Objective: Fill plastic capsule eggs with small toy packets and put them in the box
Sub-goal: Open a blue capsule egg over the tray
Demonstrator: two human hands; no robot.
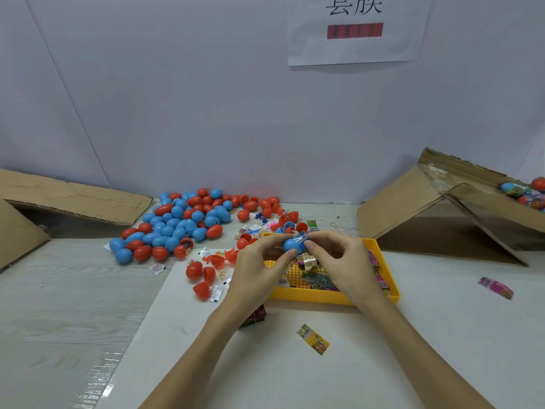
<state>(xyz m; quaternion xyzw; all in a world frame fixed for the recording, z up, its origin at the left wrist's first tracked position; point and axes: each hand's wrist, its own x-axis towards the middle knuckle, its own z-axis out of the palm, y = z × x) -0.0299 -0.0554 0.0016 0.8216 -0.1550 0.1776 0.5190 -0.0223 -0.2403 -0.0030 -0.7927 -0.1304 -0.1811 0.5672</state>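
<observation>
Above the far rim of the yellow tray [333,296] both hands meet on a blue capsule egg [292,245]. The left hand [259,267] curls its fingers round the egg's left and underside; the egg's rounded end faces the person and to the left, so its long axis appears to run away and to the right, up toward a small toy packet [301,238] sticking out of its far end. The right hand [342,258] pinches that packet between thumb and fingertips.

The tray holds a jumble of more packets. Left of the tray lie loose red egg halves [203,278], and further left and beyond, a heap of blue and red eggs [182,222]. Near side of the tray, a yellow packet [313,338] lies alone; to the tray's right lies a pink packet [496,287]. Far right of the tray, a tilted cardboard box [448,208] shows wrapped eggs inside. Far left of the tray lies another cardboard flap [73,199]
</observation>
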